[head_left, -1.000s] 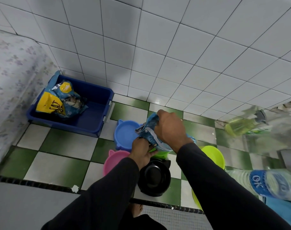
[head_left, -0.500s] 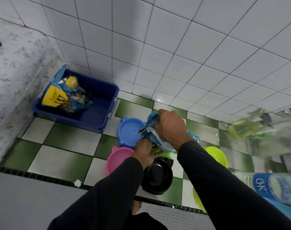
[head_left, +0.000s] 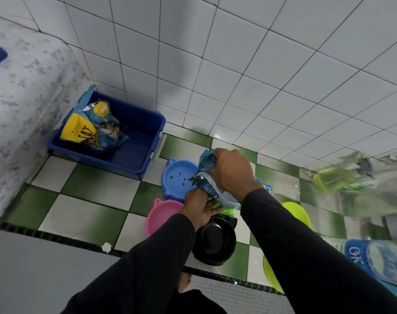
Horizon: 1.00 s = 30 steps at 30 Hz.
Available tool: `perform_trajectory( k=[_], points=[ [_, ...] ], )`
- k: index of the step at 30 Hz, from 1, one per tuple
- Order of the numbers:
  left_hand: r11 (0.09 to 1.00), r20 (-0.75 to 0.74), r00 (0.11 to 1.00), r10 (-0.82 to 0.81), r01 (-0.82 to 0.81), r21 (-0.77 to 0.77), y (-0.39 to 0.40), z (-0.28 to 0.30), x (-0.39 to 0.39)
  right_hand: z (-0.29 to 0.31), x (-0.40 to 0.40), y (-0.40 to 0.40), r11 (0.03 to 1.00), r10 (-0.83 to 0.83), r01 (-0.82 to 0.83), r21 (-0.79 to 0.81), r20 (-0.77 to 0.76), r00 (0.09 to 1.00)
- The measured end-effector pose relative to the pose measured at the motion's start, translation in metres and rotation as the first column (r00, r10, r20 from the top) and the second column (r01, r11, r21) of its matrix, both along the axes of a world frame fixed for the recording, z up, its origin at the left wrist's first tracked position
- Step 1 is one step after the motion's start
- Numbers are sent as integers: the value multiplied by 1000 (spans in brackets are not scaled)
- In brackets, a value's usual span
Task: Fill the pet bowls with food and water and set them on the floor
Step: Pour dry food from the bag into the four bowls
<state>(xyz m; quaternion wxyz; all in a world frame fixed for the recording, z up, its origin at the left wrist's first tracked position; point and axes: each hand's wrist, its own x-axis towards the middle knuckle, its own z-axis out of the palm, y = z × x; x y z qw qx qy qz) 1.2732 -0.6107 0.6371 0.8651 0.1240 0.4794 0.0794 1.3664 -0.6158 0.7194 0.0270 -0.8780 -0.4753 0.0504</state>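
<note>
Two hands are curled round a small blue food bag (head_left: 206, 177), tipped over the blue bowl (head_left: 178, 179) on the floor by the wall. It is gripped on top by the right hand (head_left: 231, 173) and from below by the left hand (head_left: 198, 208). Few pellets are seen inside. A green bowl (head_left: 296, 211) is half hidden by the right sleeve.

Checkered floor (head_left: 84, 214) bears blue tub (head_left: 134, 159) and blue (head_left: 177, 180), pink (head_left: 163, 214), black bowls (head_left: 215, 241).
</note>
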Motion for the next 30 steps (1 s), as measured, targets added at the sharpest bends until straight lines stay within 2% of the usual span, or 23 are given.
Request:
perform_trajectory(
  k=[30],
  points=[
    [998,-6,1000,5,-5,-59,1,-8,4,-10,8,4,1000,2,-2,-15,-8,1000]
  ],
)
